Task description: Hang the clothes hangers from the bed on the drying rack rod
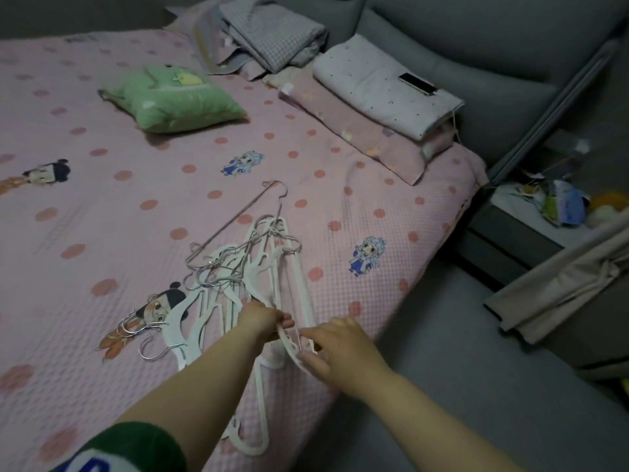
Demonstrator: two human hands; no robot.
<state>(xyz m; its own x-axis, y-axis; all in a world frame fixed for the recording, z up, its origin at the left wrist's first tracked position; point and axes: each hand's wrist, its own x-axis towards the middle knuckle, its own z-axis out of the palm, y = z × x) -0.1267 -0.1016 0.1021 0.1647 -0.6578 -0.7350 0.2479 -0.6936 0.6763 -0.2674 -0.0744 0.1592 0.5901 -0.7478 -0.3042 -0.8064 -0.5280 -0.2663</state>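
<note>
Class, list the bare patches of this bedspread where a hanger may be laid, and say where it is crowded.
Free: the wide stretch between the green pillow and the white hangers; also the strip right of them, below the pink pillow. Crowded: the pile itself, where left hand and right hand meet, and the folded bedding.

I see a heap of white hangers (238,277) with metal hooks lying on the pink dotted bed (102,206), close to its near edge. The left hand (262,320) grips the near ends of several of them. The right hand (340,352), just beside it at the edge, pinches the curved shoulder of one between thumb and fingers. A bare wire hanger (235,221) lies at the far side of the heap. Further in sits a green pillow (177,100). A grey folded blanket (272,35) and a white folded quilt (374,86) lie along the head edge, with a dark phone (417,84) on the quilt.
</note>
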